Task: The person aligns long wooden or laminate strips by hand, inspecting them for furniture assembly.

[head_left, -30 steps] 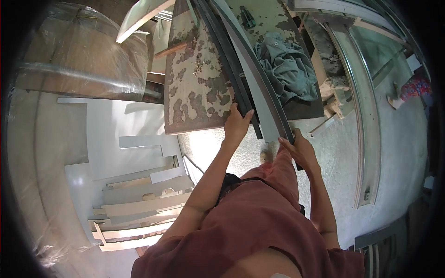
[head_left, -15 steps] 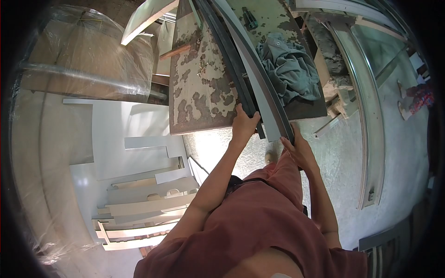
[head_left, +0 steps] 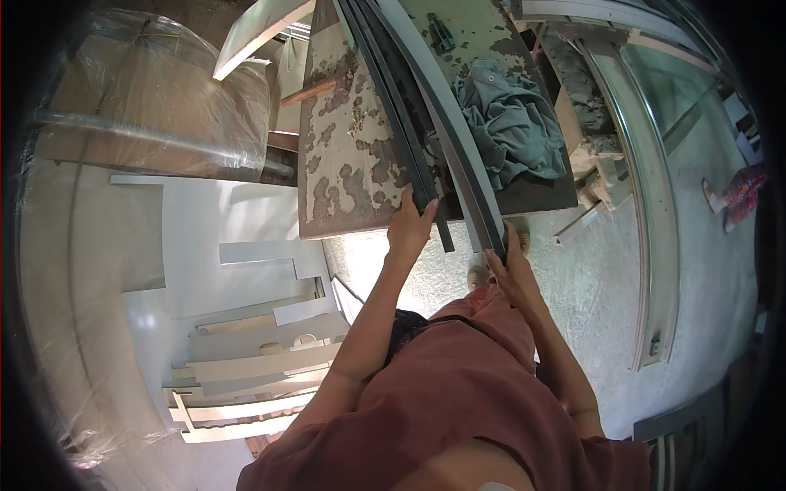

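Two long bundles of strips stretch away from me over the worktable (head_left: 352, 184). My left hand (head_left: 408, 231) is closed round the near end of the dark strip (head_left: 399, 123) on the left. A thin dark strip end (head_left: 444, 235) sticks out just right of that hand, past the table edge. At the right, my right hand (head_left: 514, 272) grips the near end of the long grey strip (head_left: 456, 135), thumb on the left side and fingers on the far side. Between the two bundles is a narrow gap that widens towards me. Their far ends run out of view.
A crumpled grey-green cloth (head_left: 514, 123) lies on the table right of the strips, with a small dark tool (head_left: 440, 33) beyond it. White panels (head_left: 221, 254) and stacked boards (head_left: 262, 364) are at left. A long metal profile (head_left: 651, 245) and a person's legs (head_left: 741, 196) are at right.
My left hand has moved left with the dark strip, and my right hand has shifted slightly left and towards me. The gap between the strips has widened. The person at far right has moved.
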`<state>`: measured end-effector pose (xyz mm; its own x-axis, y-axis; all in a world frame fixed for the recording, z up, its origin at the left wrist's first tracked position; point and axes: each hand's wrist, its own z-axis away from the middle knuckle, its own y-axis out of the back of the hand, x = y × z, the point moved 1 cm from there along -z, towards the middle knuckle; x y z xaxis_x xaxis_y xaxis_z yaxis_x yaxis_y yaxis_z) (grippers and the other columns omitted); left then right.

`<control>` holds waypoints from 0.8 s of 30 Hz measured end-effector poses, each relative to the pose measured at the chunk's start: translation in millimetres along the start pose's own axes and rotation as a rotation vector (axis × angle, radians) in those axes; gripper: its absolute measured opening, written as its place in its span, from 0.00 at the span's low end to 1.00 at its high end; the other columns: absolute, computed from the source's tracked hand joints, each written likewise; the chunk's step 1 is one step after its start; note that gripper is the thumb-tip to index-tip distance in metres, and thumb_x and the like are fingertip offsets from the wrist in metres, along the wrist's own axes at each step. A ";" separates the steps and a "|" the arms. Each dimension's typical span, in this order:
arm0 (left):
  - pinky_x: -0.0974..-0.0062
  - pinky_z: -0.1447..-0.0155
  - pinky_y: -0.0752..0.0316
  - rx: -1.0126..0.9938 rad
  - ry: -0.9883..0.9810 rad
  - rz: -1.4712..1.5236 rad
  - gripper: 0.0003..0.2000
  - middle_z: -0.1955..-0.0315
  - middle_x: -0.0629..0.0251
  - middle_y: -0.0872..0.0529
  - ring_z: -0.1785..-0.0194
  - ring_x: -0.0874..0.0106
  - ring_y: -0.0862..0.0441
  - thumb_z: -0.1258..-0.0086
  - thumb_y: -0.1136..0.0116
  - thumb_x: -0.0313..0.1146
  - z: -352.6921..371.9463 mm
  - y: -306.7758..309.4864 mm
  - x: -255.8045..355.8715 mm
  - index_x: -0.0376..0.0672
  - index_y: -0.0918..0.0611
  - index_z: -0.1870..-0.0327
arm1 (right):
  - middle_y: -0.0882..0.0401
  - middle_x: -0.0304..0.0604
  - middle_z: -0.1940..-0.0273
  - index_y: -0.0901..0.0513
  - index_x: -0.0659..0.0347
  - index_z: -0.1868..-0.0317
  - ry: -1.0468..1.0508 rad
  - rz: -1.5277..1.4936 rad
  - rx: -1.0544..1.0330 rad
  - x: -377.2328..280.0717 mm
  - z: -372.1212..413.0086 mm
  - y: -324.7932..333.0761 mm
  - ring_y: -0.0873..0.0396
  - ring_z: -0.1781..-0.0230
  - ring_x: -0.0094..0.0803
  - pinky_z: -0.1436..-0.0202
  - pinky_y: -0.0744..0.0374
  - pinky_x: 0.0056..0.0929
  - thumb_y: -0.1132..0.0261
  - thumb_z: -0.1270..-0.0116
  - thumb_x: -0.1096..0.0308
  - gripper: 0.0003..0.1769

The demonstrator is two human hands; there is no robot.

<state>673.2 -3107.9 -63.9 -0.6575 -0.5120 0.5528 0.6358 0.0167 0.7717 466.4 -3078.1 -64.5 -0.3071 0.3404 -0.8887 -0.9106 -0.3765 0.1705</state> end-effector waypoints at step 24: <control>0.78 0.72 0.23 -0.421 0.086 0.791 0.23 0.79 0.55 0.19 0.77 0.69 0.19 0.34 0.50 0.34 103.1 44.0 40.7 0.31 0.43 0.45 | 0.35 0.65 0.45 0.48 0.67 0.35 0.291 -0.105 -0.009 -64.6 14.8 -3.0 0.33 0.44 0.50 0.42 0.35 0.37 0.43 0.37 0.55 0.37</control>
<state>632.7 -3039.5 24.9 0.0569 -0.5472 0.8351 0.9964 0.0838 -0.0130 485.0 -3086.2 -1.3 -0.1180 0.1171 -0.9861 -0.9303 -0.3602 0.0686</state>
